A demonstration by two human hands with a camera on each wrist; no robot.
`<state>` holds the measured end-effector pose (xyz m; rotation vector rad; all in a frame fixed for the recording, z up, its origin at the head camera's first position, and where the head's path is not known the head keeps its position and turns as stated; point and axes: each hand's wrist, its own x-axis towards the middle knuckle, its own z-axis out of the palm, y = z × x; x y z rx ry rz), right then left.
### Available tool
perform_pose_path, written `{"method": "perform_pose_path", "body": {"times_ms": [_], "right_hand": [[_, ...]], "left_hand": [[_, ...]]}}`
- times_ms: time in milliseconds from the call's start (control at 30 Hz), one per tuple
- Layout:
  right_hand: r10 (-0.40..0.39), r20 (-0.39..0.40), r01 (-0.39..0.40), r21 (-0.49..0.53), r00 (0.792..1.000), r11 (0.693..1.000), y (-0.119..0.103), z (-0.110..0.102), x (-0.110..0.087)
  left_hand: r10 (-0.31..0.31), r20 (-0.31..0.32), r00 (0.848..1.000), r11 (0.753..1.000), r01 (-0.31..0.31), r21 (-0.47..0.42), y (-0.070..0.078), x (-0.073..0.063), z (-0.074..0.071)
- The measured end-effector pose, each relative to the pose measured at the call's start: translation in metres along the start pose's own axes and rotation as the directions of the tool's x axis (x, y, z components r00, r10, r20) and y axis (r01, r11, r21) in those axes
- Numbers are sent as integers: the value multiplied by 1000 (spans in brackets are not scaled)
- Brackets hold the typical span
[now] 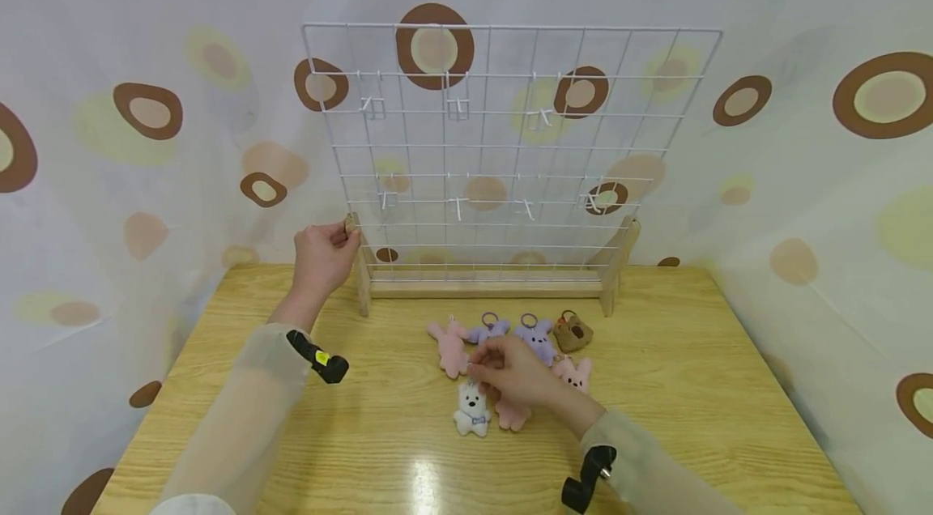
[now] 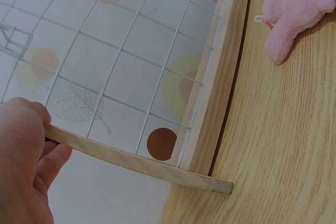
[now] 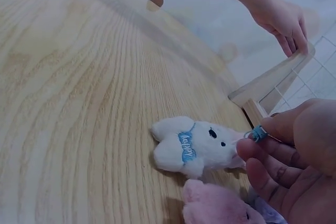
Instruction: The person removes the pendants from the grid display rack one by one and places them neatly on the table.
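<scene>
My left hand (image 1: 325,257) grips the top of the wooden side post (image 2: 131,162) at the left end of a white wire grid rack (image 1: 503,146). In the right wrist view, my right hand (image 3: 294,156) pinches the small blue loop (image 3: 256,134) of a white plush bear keychain (image 3: 194,145). The bear (image 1: 471,411) has a bow with lettering at its neck and is at the front of the plush group. Right beside it is a pink plush (image 1: 513,415), partly covered by my right hand in the head view.
Behind my right hand lie another pink plush (image 1: 452,349), purple plushes (image 1: 535,341), a brown plush (image 1: 573,333) and a pink long-eared one (image 1: 573,373). Several white hooks (image 1: 458,107) hang in two rows on the grid. A patterned cloth (image 1: 219,118) stands behind the wooden table (image 1: 692,418).
</scene>
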<state>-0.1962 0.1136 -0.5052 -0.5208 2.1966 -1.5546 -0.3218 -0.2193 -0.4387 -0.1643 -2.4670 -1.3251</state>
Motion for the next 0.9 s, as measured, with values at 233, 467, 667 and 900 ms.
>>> {"method": "perform_pose_path", "body": {"times_ms": [233,467,667,900], "right_hand": [[-45,-7,45,-96,999,994,-2,-4,6],[-39,-13,38,-81,999,996,2,-12,11],[-2,-47,-2,-76,999,997,-3,-24,8],[-78,-140,56,-157,987,986,-15,-49,3]], "left_hand": [[26,-15,1000,999,-25,24,-2,1,1],[20,-1,1000,1000,-20,21,-3,2,2],[32,-22,999,999,-32,24,-6,-2,1],[10,-105,994,1000,-11,-13,-6,-10,-3]]}}
